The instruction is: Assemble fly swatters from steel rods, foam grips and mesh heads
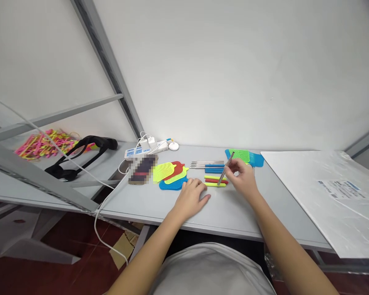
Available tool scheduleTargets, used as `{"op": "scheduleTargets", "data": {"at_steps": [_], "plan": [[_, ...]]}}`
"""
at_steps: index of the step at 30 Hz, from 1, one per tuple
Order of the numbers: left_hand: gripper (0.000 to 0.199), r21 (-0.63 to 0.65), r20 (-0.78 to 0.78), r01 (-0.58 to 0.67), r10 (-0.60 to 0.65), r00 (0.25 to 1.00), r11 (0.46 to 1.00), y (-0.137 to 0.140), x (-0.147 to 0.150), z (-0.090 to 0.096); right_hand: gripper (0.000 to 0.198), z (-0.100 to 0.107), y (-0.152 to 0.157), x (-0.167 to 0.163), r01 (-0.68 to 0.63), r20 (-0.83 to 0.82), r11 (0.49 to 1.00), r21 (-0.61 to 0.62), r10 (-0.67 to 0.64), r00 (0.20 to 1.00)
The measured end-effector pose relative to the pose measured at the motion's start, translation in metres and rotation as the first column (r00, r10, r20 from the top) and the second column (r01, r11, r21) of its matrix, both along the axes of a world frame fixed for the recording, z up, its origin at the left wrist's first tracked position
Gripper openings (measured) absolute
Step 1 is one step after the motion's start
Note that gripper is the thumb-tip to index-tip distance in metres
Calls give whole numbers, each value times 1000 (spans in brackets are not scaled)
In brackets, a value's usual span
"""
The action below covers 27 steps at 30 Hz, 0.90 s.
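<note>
My right hand point(242, 177) pinches a slim metal rod point(222, 176), held tilted above the table with its upper end leaning right. My left hand point(190, 200) rests palm down with fingers spread, by the edge of a blue perforated fly swatter head point(169, 185). Yellow swatter heads point(164, 172) and a red one point(178, 167) overlap beside it. Between my hands lie a yellow handle tube point(213, 184), a red handle tube point(209, 180) and another yellow one. Behind them are blue handle tubes point(213, 170) and several metal rods point(198, 163).
Green and blue swatter heads point(241, 155) lie beyond my right hand. A white wrapped board point(295, 180) covers the table's right side. At left are a power strip point(130, 152), a pixelated item point(141, 170), a metal frame post point(110, 69), a black frame point(95, 153) and a colourful pile point(46, 144).
</note>
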<state>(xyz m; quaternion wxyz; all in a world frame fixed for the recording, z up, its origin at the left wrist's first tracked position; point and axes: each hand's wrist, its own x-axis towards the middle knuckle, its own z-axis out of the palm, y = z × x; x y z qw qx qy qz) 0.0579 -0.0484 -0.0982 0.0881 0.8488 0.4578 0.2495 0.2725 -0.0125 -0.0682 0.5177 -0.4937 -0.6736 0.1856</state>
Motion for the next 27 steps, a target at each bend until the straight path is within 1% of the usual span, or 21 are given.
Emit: {"op": "scheduleTargets", "data": {"at_steps": [2,5,11,13,15,17,20,22,25,27], "plan": [[6,-2,3,13,-13,1000,1000,-2,0,1,14,-1,3,0,-10,0,1000,-11,10,1000],[6,3,20,16,-16,1000,1000,-3,0,2,16,-4,5,0,-29,-8,999,-25,29,1000],[25,-8,81,-51,52,995,999,3,4,-1,18,-8,-1,4,-14,-63,999,-39,12,998],[22,-26,113,-54,57,992,998,6,6,-2,18,-9,-5,7,-30,-70,998,-54,26,997],[12,-48,164,-40,48,985,998,9,8,-1,19,-11,-11,10,-33,-79,997,-67,27,996],[8,-72,239,-19,36,970,997,10,9,0,20,-14,-21,14,3,-113,998,-68,-11,994],[10,-88,400,-32,65,914,996,5,4,2,18,-24,-37,17,115,-220,992,-46,-122,968],[13,-85,522,-89,120,845,992,-3,-1,1,17,-30,-47,14,185,-306,982,-29,-185,934],[17,-96,668,-165,186,720,982,-16,-4,-2,15,-35,-55,5,241,-416,971,7,-216,883],[18,-119,718,-147,187,671,982,-23,0,-5,14,-35,-59,-3,255,-472,966,38,-208,857]]}}
